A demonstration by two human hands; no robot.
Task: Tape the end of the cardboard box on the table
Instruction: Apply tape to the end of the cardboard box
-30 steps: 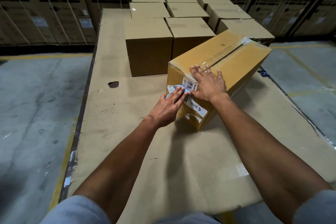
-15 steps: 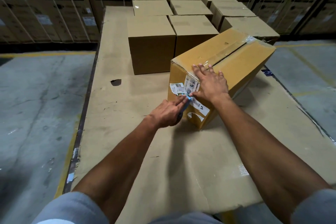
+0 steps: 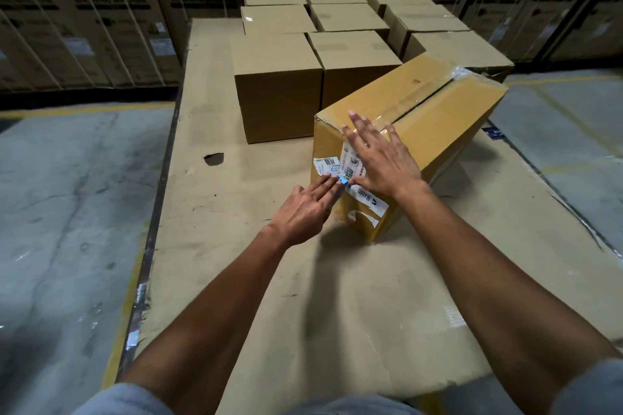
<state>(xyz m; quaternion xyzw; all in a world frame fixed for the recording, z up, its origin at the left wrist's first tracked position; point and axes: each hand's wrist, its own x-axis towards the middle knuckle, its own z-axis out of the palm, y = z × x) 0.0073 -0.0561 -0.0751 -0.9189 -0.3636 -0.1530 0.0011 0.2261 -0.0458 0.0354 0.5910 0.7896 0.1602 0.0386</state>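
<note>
A yellow-brown cardboard box (image 3: 445,118) lies at an angle on the cardboard-covered table (image 3: 236,263). Clear tape (image 3: 421,94) runs along its top seam and down over the near end. White barcode labels (image 3: 326,163) are stuck on that near end. My right hand (image 3: 382,158) lies flat on the near end with spread fingers, the fingertips reaching over the top edge. My left hand (image 3: 306,209) is at the end's lower left, fingers stretched out, with a small blue object (image 3: 343,179) pinched at the fingertips against the box. What the blue object is stays unclear.
Several plain closed cartons (image 3: 279,91) stand in rows behind the box. A dark hole (image 3: 214,158) marks the table cover on the left. Grey concrete floor (image 3: 67,195) lies on both sides, and large printed cartons (image 3: 101,27) line the back wall.
My left hand went from fingers extended to curled and back to extended, staying at the box end's lower left with the blue object. My right hand slid slightly up the end.
</note>
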